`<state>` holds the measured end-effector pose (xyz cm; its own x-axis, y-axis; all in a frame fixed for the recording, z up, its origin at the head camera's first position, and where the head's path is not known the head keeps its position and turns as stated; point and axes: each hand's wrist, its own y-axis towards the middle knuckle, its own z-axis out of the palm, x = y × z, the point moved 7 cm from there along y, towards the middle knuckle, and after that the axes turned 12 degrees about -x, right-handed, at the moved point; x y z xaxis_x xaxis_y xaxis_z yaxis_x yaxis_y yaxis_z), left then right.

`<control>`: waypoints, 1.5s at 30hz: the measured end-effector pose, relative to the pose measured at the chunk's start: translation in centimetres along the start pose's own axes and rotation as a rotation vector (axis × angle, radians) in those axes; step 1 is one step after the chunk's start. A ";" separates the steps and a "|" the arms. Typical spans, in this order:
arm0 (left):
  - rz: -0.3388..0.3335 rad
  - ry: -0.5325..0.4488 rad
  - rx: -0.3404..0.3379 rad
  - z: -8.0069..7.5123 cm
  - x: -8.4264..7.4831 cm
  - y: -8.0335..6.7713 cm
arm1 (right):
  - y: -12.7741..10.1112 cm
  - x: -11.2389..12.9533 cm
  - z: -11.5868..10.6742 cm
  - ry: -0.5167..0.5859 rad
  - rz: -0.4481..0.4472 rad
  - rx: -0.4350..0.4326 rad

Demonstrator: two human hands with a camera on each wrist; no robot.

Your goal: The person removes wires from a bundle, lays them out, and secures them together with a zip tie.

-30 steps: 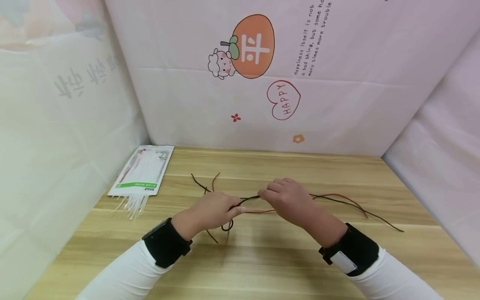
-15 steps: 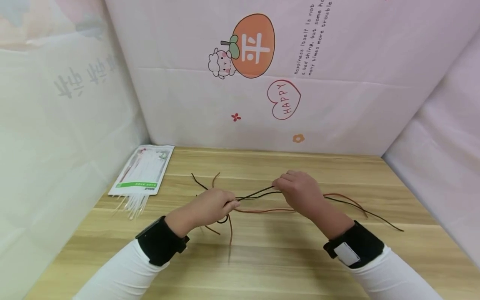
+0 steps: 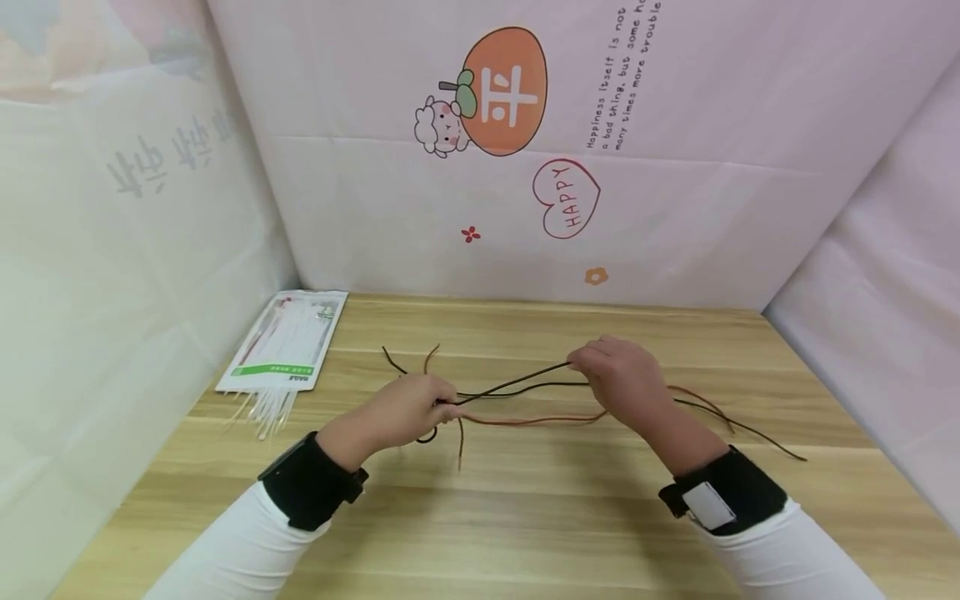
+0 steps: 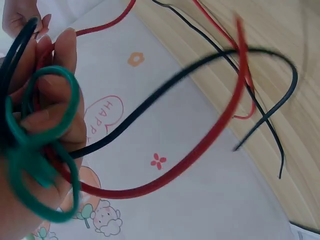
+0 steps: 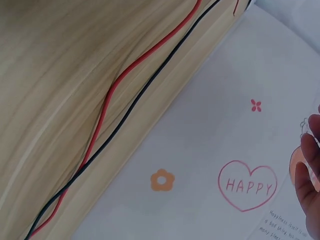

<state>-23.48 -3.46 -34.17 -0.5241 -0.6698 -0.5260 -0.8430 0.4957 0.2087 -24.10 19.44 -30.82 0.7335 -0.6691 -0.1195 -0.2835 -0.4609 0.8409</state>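
Pale pink sheets printed with a sheep, an orange fruit and a "HAPPY" heart wall in the wooden table point(image 3: 525, 517). Above its middle the left hand point(image 3: 408, 410) pinches a bunch of wires: a green wire point(image 4: 37, 145) looped round its fingers, a black wire point(image 3: 517, 385) and a red wire point(image 3: 525, 421). The black wire runs up and right to the right hand point(image 3: 622, 377), whose curled fingers pinch it; the red one sags just beneath, touching the table. Both trail rightward behind that hand. At the table's back left lies a clear packet point(image 3: 288, 340) of white cable ties, some poking out of its near end. The right wrist view shows only a fingertip at its edge.
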 end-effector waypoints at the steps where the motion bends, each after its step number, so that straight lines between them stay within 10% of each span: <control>1: 0.002 0.022 -0.015 -0.2 0.2 -0.1 | -0.1 -0.2 -0.2 -0.014 0.006 -0.008; 15: 0.064 -0.068 -0.084 -2.3 1.2 -1.0 | -1.1 -2.9 -1.8 -0.062 0.103 0.023; 27: 0.076 -0.005 0.002 -2.3 2.2 -1.5 | -2.3 -5.4 -2.1 -0.146 0.148 0.032; 35: -0.046 -0.111 -0.047 -3.0 4.3 -1.8 | -2.8 -7.0 -2.4 -0.213 0.270 0.091; 45: -0.083 0.001 -0.020 -3.7 6.8 -3.0 | -3.8 -7.5 -2.8 -0.207 0.289 0.114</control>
<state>-24.96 -11.53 -35.31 -0.4528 -0.7083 -0.5416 -0.8856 0.4278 0.1809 -26.82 27.88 -31.65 0.4756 -0.8797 0.0004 -0.5366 -0.2897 0.7925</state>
